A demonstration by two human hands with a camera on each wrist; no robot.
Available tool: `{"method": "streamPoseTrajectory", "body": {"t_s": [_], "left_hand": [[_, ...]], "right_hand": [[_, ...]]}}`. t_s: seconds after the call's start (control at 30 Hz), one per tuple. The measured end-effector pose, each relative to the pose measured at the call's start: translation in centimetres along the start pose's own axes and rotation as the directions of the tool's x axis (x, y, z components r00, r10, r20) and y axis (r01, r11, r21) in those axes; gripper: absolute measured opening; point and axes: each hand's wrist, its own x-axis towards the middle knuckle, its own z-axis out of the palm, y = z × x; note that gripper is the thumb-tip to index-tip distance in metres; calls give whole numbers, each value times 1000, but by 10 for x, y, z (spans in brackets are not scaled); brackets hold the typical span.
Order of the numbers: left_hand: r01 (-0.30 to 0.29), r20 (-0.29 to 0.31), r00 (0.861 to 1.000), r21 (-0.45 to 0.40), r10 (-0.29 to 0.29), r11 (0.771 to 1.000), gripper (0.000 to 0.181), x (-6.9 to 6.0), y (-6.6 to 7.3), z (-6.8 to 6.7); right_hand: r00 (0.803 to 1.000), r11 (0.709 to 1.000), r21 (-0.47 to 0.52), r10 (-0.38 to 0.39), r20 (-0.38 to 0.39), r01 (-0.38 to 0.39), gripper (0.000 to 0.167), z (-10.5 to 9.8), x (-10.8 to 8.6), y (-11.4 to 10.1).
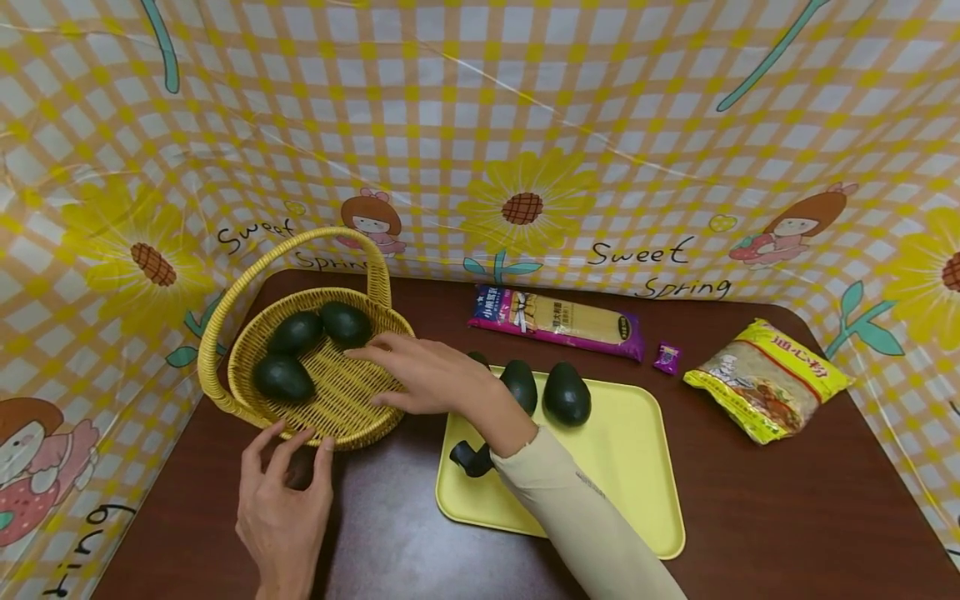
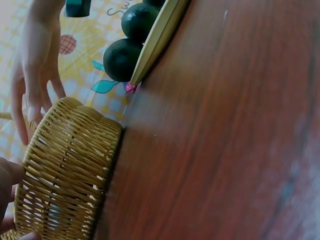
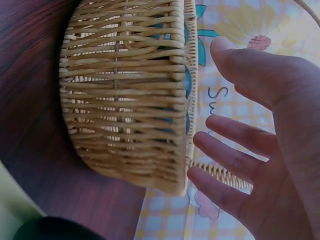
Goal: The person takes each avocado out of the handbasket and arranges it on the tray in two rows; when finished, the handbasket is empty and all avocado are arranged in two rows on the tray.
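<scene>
Three dark green avocados (image 1: pixel 284 378) lie in the left and back part of the yellow woven basket (image 1: pixel 360 433), which has a tall arched handle. My right hand (image 1: pixel 420 375) hovers over the basket's right side with fingers spread and nothing held. In the right wrist view, its fingers (image 3: pixel 230 155) are apart from the basket rim. My left hand (image 1: pixel 288 500) touches the near rim with its fingertips, thumb apart. More avocados (image 1: pixel 567 394) sit at the back of a yellow tray (image 1: pixel 630 483); one is mostly hidden behind my right arm.
Behind the tray lies a purple-edged pack of noodles (image 1: pixel 558 322), with a small purple packet (image 1: pixel 667 358) beside it. A yellow food bag (image 1: pixel 768 379) is at the right. Checked cloth (image 1: pixel 645 200) walls in the brown table. A dark object (image 1: pixel 471 458) shows below my right wrist.
</scene>
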Motion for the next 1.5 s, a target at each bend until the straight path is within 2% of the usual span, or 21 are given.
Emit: {"method": "streamPoseTrajectory", "body": {"t_s": [0.33,0.87,1.17,1.5], "left_hand": [[13,9,1000,10,-13,1000,27,0,0,0],[10,8,1000,9,-10,1000,27,1,0,0],[10,11,1000,11,-10,1000,28,1,0,0],[15,22,1000,15,-15,1000,28,1,-1,1]], "right_hand": [[998,999,-26,-45,53,47,67,-3,28,-10],[985,993,-103,-41,165,59,65,-7,58,-20],[966,991,-127,-18,257,52,68,-6,81,-29],[949,985,-167,14,316,41,71,-2,101,-40]]}}
